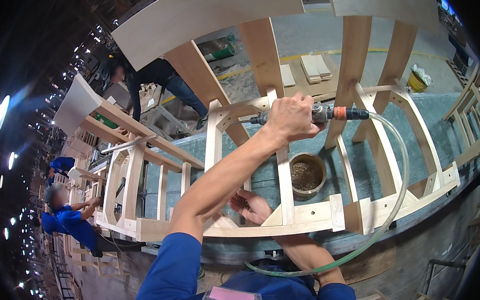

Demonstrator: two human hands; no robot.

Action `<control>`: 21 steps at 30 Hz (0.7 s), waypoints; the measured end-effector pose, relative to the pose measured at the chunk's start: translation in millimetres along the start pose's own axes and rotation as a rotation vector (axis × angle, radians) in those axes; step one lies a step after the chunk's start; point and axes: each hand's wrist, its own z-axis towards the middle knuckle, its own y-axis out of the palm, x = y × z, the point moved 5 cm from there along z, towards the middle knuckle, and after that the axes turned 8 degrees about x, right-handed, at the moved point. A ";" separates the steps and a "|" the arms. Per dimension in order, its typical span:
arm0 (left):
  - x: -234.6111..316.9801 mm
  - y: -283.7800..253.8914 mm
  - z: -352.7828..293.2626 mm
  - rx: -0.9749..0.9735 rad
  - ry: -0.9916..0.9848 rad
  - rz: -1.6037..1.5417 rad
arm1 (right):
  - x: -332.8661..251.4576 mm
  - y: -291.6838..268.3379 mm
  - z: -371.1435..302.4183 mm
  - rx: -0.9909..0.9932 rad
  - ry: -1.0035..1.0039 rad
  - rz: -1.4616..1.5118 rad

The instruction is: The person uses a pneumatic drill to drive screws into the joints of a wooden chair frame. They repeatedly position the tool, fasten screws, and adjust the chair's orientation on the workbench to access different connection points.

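Note:
My left hand (290,119) is wrapped round an inline air screwdriver (323,113), which lies nearly level with its bit pointing left at a pale wooden chair frame (214,140). A clear hose (397,140) runs from the tool's right end and loops down in front of me. Lower down, my right hand (258,209) is behind the frame's near rail, palm up with curled fingers. Small dark pieces that look like screws (240,202) lie in its fingers. Between the frames stands a round tub (307,176) of small brownish pieces, likely screws.
More chair frames (399,154) with tall back boards stand along the green-grey bench (260,176). Another frame (134,176) is close on the left. One person (156,79) bends beyond the bench; another in blue (73,219) works at the left. Stacked boards (315,68) lie beyond.

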 end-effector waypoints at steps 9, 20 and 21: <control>-15.5 11.3 6.7 -0.024 -0.026 0.047 | -15.2 17.1 15.5 -0.027 -0.012 -0.091; -22.4 15.8 -0.2 -0.029 -0.014 0.027 | -6.6 63.6 34.9 0.003 -0.073 -0.085; -15.3 16.0 5.3 -0.013 0.007 0.013 | -9.2 61.6 48.3 -0.080 -0.109 -0.023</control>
